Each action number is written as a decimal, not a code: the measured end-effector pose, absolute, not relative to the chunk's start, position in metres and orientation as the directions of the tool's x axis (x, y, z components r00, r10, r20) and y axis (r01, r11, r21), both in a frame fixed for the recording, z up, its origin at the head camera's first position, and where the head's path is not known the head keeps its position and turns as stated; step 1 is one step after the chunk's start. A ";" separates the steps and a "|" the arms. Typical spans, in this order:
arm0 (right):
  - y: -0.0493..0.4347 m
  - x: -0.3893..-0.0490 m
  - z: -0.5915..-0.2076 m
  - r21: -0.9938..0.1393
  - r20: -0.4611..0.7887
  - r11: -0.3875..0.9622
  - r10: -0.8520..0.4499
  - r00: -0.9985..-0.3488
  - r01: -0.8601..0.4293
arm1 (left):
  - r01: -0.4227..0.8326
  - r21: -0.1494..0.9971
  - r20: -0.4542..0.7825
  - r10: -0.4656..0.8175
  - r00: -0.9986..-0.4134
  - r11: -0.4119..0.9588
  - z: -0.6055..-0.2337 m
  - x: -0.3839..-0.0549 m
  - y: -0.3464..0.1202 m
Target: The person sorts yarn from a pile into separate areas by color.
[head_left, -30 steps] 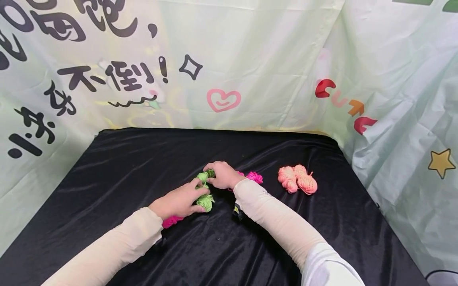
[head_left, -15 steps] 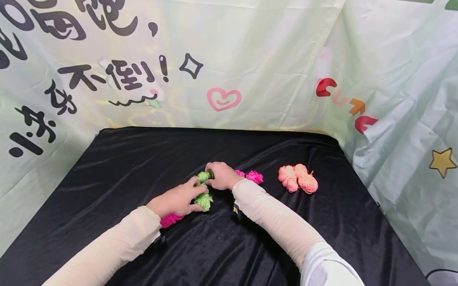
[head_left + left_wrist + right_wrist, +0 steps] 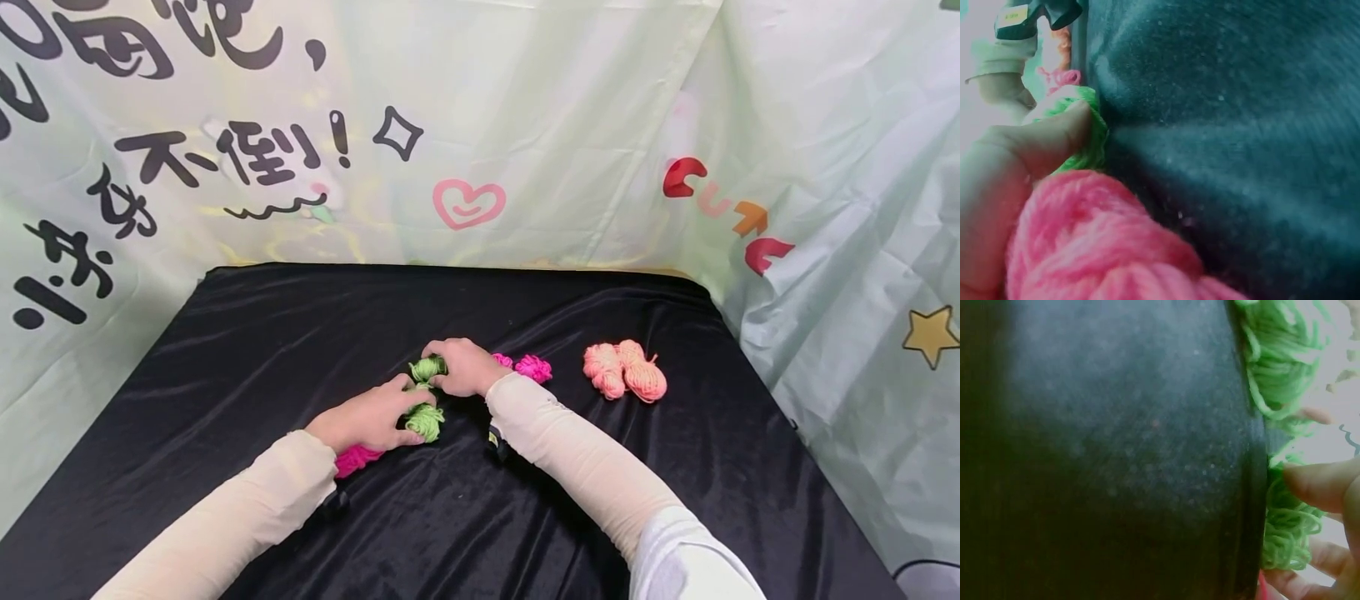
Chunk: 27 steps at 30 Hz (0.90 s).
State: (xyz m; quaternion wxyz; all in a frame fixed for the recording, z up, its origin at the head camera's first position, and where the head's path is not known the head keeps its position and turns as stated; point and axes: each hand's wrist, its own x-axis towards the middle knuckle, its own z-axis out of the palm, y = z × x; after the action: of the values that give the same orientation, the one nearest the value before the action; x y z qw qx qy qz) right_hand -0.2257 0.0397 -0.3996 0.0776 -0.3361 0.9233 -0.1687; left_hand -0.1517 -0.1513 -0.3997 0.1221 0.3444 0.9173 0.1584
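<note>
Two arms in cream sleeves reach forward over a black cloth (image 3: 450, 533), the left sleeve (image 3: 232, 517) slanting in from the lower left and the right sleeve (image 3: 577, 467) from the lower right, so that the hands come close together near the middle. The left hand (image 3: 367, 417) lies back upward, its fingers pointing away to the right and curled over the near green yarn bunch (image 3: 425, 423), with the thumb set against that bunch's near side; it is grasping the yarn. The right hand (image 3: 463, 367), a little farther off, points left, and its bent thumb and fingers pinch the far green yarn bunch (image 3: 427, 368) at its right end. Two green bunches can be counted, one beyond the other on the cloth between the hands; the fingers hide whether they join. Magenta yarn shows in two places: one magenta bunch (image 3: 357, 460) beside the left wrist, partly under it, and magenta lumps (image 3: 533, 368) just beyond the right wrist, two in sight, though whether they form one bunch cannot be told. Well to the right, two peach skeins (image 3: 643, 379) lie side by side, touching. One black device with a yellow label (image 3: 497, 443) sits under the right wrist.
</note>
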 end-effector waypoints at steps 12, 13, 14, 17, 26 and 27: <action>0.046 -0.222 -0.395 -0.381 -0.037 0.751 -0.595 -0.803 -0.539 | 0.535 0.382 -0.094 0.607 -0.789 0.754 -0.401 -0.158 -0.182; 0.047 -0.222 -0.394 -0.382 -0.039 0.752 -0.594 -0.804 -0.537 | 0.528 0.382 -0.092 0.599 -0.795 0.759 -0.401 -0.158 -0.186; 0.048 -0.221 -0.393 -0.384 -0.041 0.752 -0.593 -0.804 -0.536 | 0.519 0.381 -0.091 0.590 -0.802 0.765 -0.401 -0.159 -0.191; 0.051 -0.220 -0.390 -0.390 -0.039 0.748 -0.597 -0.802 -0.538 | 0.493 0.378 -0.087 0.560 -0.824 0.784 -0.402 -0.160 -0.205; 0.057 -0.216 -0.385 -0.403 -0.046 0.749 -0.591 -0.805 -0.527 | 0.395 0.383 -0.098 0.461 -0.882 0.835 -0.404 -0.163 -0.240; 0.057 -0.216 -0.385 -0.407 -0.044 0.743 -0.597 -0.801 -0.531 | 0.387 0.384 -0.095 0.453 -0.886 0.838 -0.405 -0.163 -0.243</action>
State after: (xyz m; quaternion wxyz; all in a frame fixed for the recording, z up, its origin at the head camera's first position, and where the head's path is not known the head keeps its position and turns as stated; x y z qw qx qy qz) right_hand -0.2156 0.0575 -0.3846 0.0862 -0.3033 0.9296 -0.1908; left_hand -0.1626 -0.2426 -0.4048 0.0915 0.2201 0.9543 0.1802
